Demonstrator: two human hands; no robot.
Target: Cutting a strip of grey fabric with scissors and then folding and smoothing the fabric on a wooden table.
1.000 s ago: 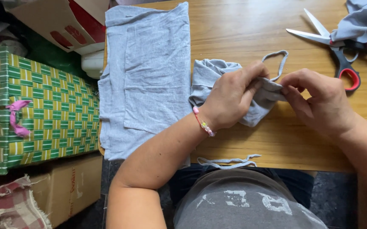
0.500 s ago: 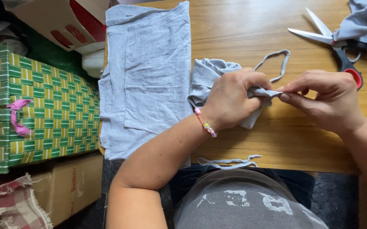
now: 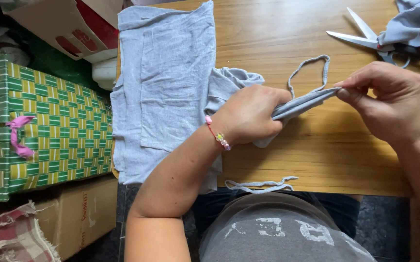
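My left hand (image 3: 251, 116) grips a bunched piece of grey fabric (image 3: 302, 103) low over the wooden table (image 3: 345, 160). My right hand (image 3: 389, 99) pinches the far end of the same piece, so the cloth is drawn out into a narrow twisted band between both hands. A thin grey loop of fabric (image 3: 311, 68) rises from the band and lies on the table. A beaded bracelet (image 3: 218, 135) sits on my left wrist. A large flat grey cloth (image 3: 166, 92) lies spread to the left, hanging over the table edge.
Scissors with red handles (image 3: 389, 46) lie at the top right, partly under more grey fabric (image 3: 416, 22). A thin grey strip (image 3: 261, 184) rests at the near table edge. A green woven box (image 3: 45, 126) and cardboard boxes (image 3: 59, 24) stand at the left.
My right hand has moved away to the right, pulling the grey piece out into a longer stretched band. My left hand keeps its grip in nearly the same place.
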